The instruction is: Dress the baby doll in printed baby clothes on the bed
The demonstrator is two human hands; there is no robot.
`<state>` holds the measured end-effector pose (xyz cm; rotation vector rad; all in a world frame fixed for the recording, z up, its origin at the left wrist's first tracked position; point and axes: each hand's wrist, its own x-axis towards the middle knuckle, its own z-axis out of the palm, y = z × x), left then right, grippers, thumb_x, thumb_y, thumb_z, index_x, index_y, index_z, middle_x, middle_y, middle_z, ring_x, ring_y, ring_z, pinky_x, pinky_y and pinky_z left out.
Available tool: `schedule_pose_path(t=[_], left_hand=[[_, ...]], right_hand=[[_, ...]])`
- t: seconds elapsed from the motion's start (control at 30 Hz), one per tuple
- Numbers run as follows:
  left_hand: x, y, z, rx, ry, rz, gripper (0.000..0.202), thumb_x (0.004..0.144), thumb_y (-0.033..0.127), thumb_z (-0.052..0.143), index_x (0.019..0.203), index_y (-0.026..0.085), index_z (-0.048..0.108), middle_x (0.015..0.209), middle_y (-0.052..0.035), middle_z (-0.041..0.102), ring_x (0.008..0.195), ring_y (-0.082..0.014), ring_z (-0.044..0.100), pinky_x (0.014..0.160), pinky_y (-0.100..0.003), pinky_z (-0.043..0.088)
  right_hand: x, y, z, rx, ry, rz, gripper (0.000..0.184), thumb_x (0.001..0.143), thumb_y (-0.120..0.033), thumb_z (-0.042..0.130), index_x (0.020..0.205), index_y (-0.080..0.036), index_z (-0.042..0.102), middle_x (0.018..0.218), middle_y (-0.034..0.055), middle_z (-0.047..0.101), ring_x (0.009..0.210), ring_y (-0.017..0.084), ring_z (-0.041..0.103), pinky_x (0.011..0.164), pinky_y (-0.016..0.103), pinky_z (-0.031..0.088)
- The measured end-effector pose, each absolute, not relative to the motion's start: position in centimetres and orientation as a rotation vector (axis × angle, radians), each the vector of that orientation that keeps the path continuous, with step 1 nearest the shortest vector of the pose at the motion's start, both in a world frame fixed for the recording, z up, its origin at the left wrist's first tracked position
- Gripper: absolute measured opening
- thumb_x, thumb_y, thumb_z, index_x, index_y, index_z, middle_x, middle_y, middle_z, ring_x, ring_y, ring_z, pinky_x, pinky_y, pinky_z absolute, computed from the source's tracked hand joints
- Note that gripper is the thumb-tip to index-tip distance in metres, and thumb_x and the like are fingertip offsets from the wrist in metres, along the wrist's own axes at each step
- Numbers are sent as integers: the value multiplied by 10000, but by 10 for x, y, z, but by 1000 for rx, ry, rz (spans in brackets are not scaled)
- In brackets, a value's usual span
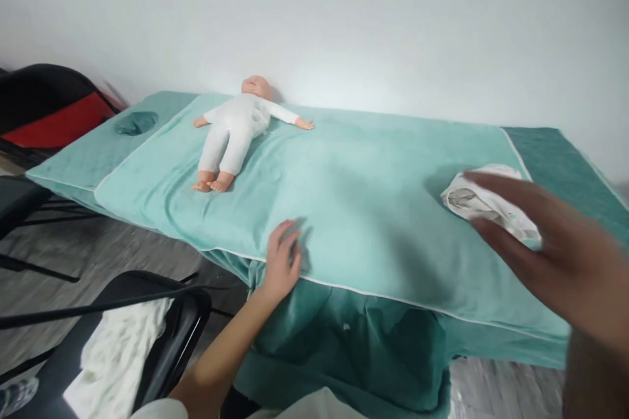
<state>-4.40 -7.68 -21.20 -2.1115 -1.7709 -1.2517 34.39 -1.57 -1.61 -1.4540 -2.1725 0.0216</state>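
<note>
I see my left hand [282,262] flat and open on the sheet [373,209] at its near edge, and my right hand [565,255], blurred with fingers spread and holding nothing, seemingly just above the cloth [469,200] toward the bed [555,157] end.

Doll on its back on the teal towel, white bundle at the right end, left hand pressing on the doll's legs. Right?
Not quite. The head view shows the left hand flat on the near edge of the teal towel, well apart from the doll. The doll does lie on its back, and the white bundle lies at the right end, near the right hand.
</note>
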Motion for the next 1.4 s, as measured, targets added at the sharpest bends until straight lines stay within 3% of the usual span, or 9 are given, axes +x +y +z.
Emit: schedule_pose_path(t=[0.17,0.37,0.5,0.67,0.8,0.9,1.1,1.23,1.4], left_hand=[[17,-1,-182,-2504,-1802,-860,392,1040,305,433,1392,197,566,1585,-121,498,1533,-297,381,1247,-546,364],[53,63,-167,-2766,-1858,-689,549,1052,447,378,1509,166,494,1657,-129,384,1567,-289,328,1308,-529,212],[66,97,-167,-2847,-1911,-1066,512,1024,477,449,1428,198,593,1544,-123,553,1497,-283,450,1297,-497,238],[68,112,-171,-2871,-1965,-2157,626,921,624,589,1405,228,601,1424,-149,650,1268,-298,650,1166,-501,429],[63,111,-173,-2507,-1667,-3092,940,714,682,797,1484,232,503,1490,-158,589,1346,-321,591,1175,-468,424],[61,111,-173,-1944,-1674,-3484,959,661,599,878,1470,243,507,1503,-125,580,1425,-321,517,1213,-441,389],[59,114,-172,-1457,-1650,-3661,646,816,389,800,1408,255,579,1353,-70,684,1284,-236,627,1186,-406,418],[58,117,-174,-1331,-1732,-3614,475,837,377,770,1280,246,659,1224,-40,732,1185,-196,662,1137,-360,452],[58,117,-170,-1327,-1804,-3576,353,791,402,793,1073,214,694,1001,-13,746,987,-182,698,953,-304,525]], right_hand=[[379,73,-95,-1921,-1920,-283,795,902,-631,587,1513,-150,425,1551,265,456,1452,459,404,1101,672,397],[419,100,-155,-2028,-1676,-378,607,787,-395,763,1332,-194,589,1392,233,602,1282,422,542,994,558,458],[410,120,-145,-1885,-1642,-219,392,720,-223,730,1102,-186,649,1207,238,655,1156,362,589,978,496,456],[332,128,-113,-1535,-1579,161,293,784,-329,633,1058,-225,643,1035,93,690,948,258,628,898,446,514],[250,133,-109,-1343,-1807,270,409,852,-348,613,1233,-197,619,1175,109,680,1040,272,645,941,468,532],[210,137,-124,-1210,-1996,21,525,869,-257,631,1387,-200,563,1375,157,604,1254,322,574,1040,519,493],[188,121,-155,-664,-2138,-285,337,976,-119,554,1178,-341,709,1243,20,725,1230,200,634,1183,482,417],[186,111,-155,-644,-2232,-72,348,1018,-141,457,1230,-281,696,1293,55,715,1234,195,651,1051,377,550],[188,119,-152,-1022,-2034,-97,317,1016,-256,497,1297,-242,645,1407,116,653,1332,281,594,1114,516,476]])
